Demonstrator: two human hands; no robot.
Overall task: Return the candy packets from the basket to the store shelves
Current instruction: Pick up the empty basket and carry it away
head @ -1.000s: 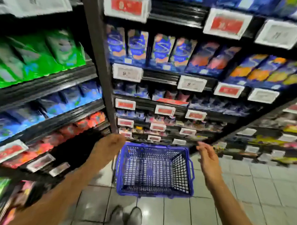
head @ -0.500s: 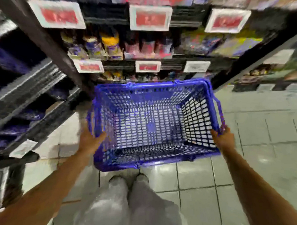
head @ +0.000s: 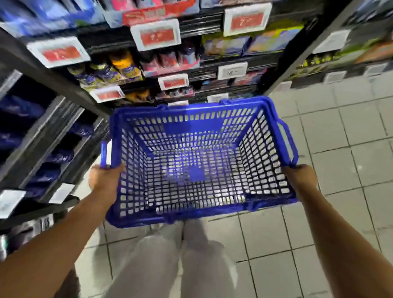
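Note:
A blue plastic mesh basket [head: 268, 120] hangs in the air in front of me, above my legs, and nothing lies inside it. My left hand [head: 105, 181] grips its left rim near the folded handle. My right hand [head: 301, 177] grips its right rim by the other handle. Candy packets [head: 118, 70] in purple, yellow and pink fill the store shelves [head: 195, 26] straight ahead, behind red and white price tags. The picture is blurred by motion.
A second black shelf unit [head: 42, 139] with dark blue packets runs along my left, close to the basket. More shelving [head: 361, 52] stands at the far right. Pale floor tiles [head: 347, 136] stretch to the right and under my grey-trousered legs [head: 164, 263].
One second ago the basket stood on the floor with both hands open above it. My hands then took hold of its sides and lifted it; it now sits higher and closer to me.

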